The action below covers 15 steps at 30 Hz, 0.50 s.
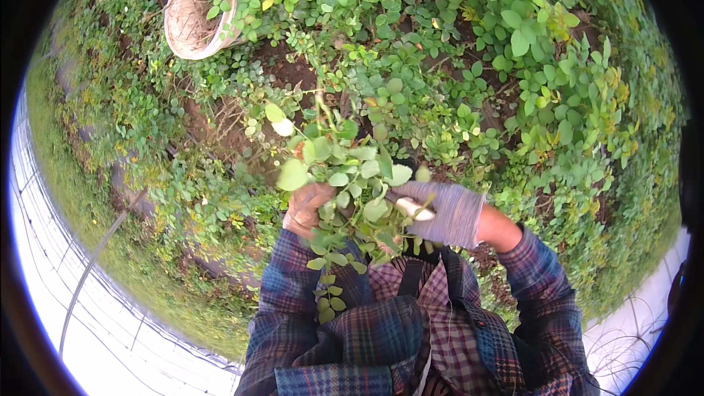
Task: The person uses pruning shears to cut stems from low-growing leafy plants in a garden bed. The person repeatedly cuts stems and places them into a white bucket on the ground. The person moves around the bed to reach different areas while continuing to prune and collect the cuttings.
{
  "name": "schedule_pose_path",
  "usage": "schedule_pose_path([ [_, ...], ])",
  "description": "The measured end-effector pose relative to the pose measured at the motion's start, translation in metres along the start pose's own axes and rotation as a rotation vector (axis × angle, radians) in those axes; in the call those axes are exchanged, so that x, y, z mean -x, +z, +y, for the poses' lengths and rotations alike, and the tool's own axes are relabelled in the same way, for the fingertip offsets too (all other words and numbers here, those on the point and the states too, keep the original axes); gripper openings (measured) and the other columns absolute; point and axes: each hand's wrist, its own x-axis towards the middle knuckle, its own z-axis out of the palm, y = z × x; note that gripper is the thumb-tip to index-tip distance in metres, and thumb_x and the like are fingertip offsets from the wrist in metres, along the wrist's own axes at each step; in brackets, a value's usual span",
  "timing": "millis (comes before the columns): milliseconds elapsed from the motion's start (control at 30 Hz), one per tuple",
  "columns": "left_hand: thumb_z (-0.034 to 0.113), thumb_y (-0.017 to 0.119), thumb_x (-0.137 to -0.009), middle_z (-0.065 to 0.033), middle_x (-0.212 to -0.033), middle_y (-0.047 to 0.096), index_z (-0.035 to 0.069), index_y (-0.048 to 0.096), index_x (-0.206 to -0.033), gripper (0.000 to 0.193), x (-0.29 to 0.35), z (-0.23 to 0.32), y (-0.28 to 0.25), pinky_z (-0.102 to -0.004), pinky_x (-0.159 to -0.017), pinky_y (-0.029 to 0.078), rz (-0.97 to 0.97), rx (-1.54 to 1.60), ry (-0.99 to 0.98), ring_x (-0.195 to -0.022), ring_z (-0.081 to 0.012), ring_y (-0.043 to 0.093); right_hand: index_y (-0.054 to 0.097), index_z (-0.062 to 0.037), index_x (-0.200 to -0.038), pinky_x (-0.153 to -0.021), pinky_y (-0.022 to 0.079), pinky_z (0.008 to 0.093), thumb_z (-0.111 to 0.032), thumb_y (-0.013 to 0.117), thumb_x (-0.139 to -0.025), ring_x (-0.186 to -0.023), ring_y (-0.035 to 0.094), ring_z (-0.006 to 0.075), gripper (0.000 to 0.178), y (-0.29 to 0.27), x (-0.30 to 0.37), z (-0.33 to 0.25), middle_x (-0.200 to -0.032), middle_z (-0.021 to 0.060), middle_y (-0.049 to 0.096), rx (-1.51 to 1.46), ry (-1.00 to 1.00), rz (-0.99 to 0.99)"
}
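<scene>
Squarely between left hand (308, 205) and right hand (446, 214), a leafy bunch (356, 189)

It sits before the checked shirt (455, 315), touching the left hand, whose fingers curl closed on its left side, tips hidden by leaves. The right hand, in a ribbed, greyish knit glove (458, 224), is clamped round a smooth white piece (415, 210) beside the foliage. Thin oval leaves trail toward the plaid jacket (381, 323). Farther up, a round, pale pail (229, 29) tilts among bushes (565, 110).

Leafy stems (375, 210) partly hide the left hand (308, 205) and right hand (453, 213)
</scene>
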Motion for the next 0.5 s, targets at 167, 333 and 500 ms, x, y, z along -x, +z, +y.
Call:
schedule_pose_path([
  [167, 0.012, 0.065, -0.086, -0.0132, -0.111, 0.067, 0.009, 0.059, -0.129, 0.043, -0.001, -0.023, -0.006, -0.0482, -0.087, 0.048, -0.001, -0.799, 0.716, -0.100, -0.0324, 0.066, 0.058, -0.0101, -0.131, -0.082, 0.055, 0.0416, -0.027, 0.068, -0.086, -0.096, 0.068, 0.0367, 0.049, 0.045, -0.002, 0.014, -0.107, 0.0197, 0.069, -0.007, 0.075, 0.237],
  [333, 0.021, 0.049, -0.104, -0.0105, -0.107, 0.069, 0.002, 0.060, -0.126, 0.031, -0.008, -0.053, -0.004, -0.0334, -0.083, 0.056, 0.070, -0.374, 0.419, -0.094, -0.0225, 0.068, 0.058, -0.0126, -0.130, -0.077, 0.056, 0.0434, -0.024, 0.067, -0.087, -0.091, 0.069, 0.0356, 0.045, 0.048, -0.008, 0.006, -0.106, 0.0189, 0.066, 0.100, 0.032, 0.272],
  [500, 0.025, 0.044, -0.106, -0.0189, -0.130, 0.062, -0.003, 0.047, -0.141, 0.045, -0.027, -0.070, -0.009, -0.0324, -0.087, 0.057, -0.090, 0.115, -0.119, -0.108, -0.0226, 0.067, 0.055, -0.0138, -0.129, -0.067, 0.054, 0.0461, -0.025, 0.060, -0.092, -0.081, 0.068, 0.0363, 0.039, 0.073, -0.025, 0.000, -0.098, 0.0186, 0.062, 0.542, 0.079, 0.130],
])
